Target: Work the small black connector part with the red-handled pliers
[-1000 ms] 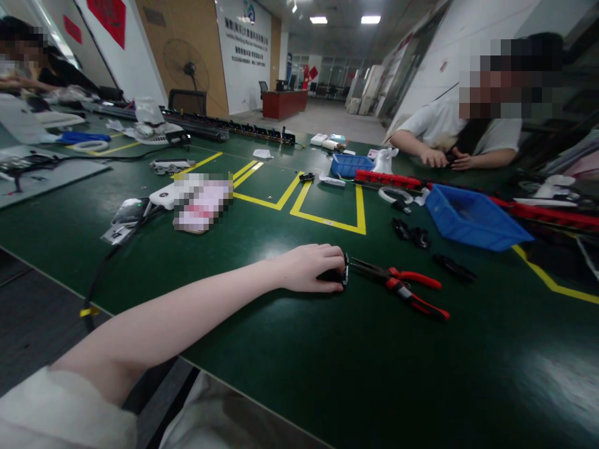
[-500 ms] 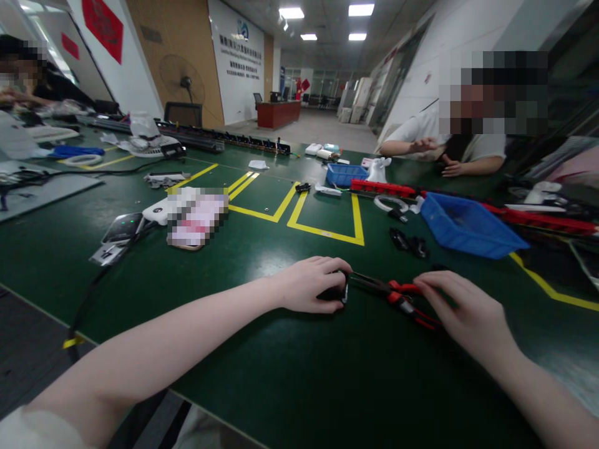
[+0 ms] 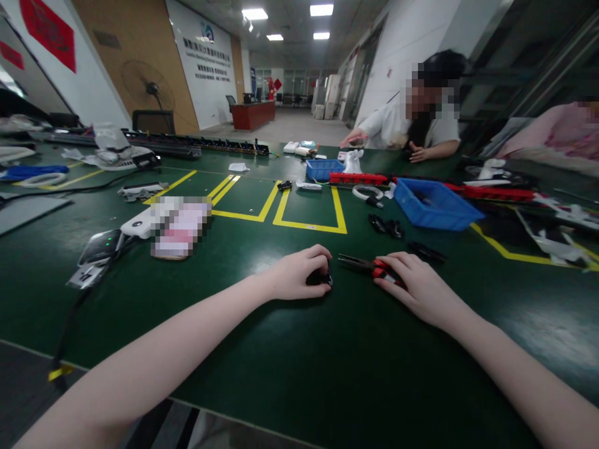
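Observation:
My left hand (image 3: 299,274) rests on the green table, its fingers wrapped round a small black part (image 3: 319,278) with a light edge; the fingers hide most of it. Needle-nose pliers (image 3: 356,264) with red-and-black handles point left toward that part. Their jaws look slightly parted, and a gap separates the tips from the black part. My right hand (image 3: 414,284) is closed round the plier handles, covering their rear ends. Beyond the right hand lie several black pieces (image 3: 386,226), and another black piece (image 3: 427,252) sits nearer to it.
A large blue bin (image 3: 433,209) stands at right, a smaller blue bin (image 3: 322,169) farther back. Red strips (image 3: 358,178) run across the table. At left are a phone (image 3: 180,231) and a cabled device (image 3: 100,246). Across the table sits a person (image 3: 442,128).
My right hand has wrapped further round the plier handles. The plier tips have drawn away from the black part in my left hand. The view has swung to the right.

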Action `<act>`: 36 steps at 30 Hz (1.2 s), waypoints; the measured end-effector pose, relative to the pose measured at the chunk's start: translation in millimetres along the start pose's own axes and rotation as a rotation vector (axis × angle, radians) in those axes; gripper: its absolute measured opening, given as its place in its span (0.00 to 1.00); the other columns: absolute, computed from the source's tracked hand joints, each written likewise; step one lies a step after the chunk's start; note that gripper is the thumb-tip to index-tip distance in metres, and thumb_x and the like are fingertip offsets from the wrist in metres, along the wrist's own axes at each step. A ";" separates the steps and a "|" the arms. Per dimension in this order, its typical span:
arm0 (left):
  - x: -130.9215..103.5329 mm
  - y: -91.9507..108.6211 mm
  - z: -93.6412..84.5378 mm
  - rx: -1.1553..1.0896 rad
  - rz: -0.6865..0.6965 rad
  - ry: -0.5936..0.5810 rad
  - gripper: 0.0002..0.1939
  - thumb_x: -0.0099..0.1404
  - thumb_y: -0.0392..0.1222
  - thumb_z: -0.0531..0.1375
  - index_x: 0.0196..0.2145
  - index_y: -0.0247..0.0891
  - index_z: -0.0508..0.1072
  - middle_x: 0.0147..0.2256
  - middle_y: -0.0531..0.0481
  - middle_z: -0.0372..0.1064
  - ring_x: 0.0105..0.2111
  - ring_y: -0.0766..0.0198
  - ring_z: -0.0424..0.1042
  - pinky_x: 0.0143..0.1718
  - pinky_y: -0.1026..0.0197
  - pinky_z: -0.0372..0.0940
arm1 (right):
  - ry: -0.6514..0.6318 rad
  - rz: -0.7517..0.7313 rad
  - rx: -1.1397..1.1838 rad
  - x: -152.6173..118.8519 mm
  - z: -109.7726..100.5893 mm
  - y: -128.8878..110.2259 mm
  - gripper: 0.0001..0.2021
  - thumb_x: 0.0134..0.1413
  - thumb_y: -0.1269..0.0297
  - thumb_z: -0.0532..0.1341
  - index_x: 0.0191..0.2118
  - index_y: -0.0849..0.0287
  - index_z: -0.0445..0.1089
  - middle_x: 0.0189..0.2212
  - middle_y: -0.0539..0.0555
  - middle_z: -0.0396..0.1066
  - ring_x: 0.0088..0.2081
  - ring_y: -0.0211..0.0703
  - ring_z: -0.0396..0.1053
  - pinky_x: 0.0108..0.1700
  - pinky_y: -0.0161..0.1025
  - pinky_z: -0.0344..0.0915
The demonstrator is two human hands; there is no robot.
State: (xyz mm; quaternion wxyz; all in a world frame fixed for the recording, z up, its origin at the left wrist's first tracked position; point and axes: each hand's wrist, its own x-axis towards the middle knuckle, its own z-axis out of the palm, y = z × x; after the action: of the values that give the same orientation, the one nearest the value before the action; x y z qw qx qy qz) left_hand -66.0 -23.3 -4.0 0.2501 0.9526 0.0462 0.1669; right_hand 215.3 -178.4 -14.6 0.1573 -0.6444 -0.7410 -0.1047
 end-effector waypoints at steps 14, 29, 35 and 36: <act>1.9 -8.6 0.8 0.005 0.121 0.094 0.08 0.66 0.44 0.65 0.37 0.37 0.72 0.52 0.42 0.72 0.55 0.52 0.69 0.60 0.47 0.60 | 0.286 -0.200 -0.202 3.9 -3.5 -24.3 0.21 0.58 0.53 0.64 0.51 0.62 0.66 0.43 0.65 0.71 0.41 0.55 0.72 0.40 0.49 0.71; 1.6 -8.3 0.0 -0.008 0.099 0.081 0.07 0.65 0.43 0.66 0.37 0.37 0.74 0.53 0.42 0.71 0.54 0.52 0.70 0.56 0.46 0.65 | 0.167 -0.236 -0.131 5.2 -7.6 -28.1 0.19 0.58 0.53 0.63 0.50 0.59 0.71 0.42 0.62 0.75 0.42 0.54 0.74 0.42 0.49 0.71; 0.3 -8.2 0.4 0.023 0.101 0.073 0.08 0.66 0.43 0.65 0.39 0.37 0.73 0.55 0.42 0.70 0.55 0.54 0.69 0.56 0.50 0.65 | 0.165 -0.273 -0.131 5.5 -7.5 -29.6 0.18 0.58 0.54 0.63 0.48 0.60 0.71 0.41 0.61 0.76 0.39 0.51 0.74 0.40 0.46 0.72; 0.3 -8.3 0.7 0.035 0.102 0.073 0.08 0.66 0.43 0.65 0.39 0.37 0.73 0.55 0.42 0.69 0.56 0.55 0.68 0.56 0.51 0.65 | 0.171 -0.278 -0.136 5.3 -7.3 -29.5 0.18 0.58 0.54 0.63 0.48 0.61 0.71 0.41 0.62 0.76 0.39 0.51 0.73 0.40 0.46 0.72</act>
State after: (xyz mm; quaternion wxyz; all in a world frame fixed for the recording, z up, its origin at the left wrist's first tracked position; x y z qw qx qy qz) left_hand -65.5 -16.4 -8.5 0.2228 0.9512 0.0097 0.2134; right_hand 186.2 -180.5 -4.5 0.1597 -0.5336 -0.7982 -0.2295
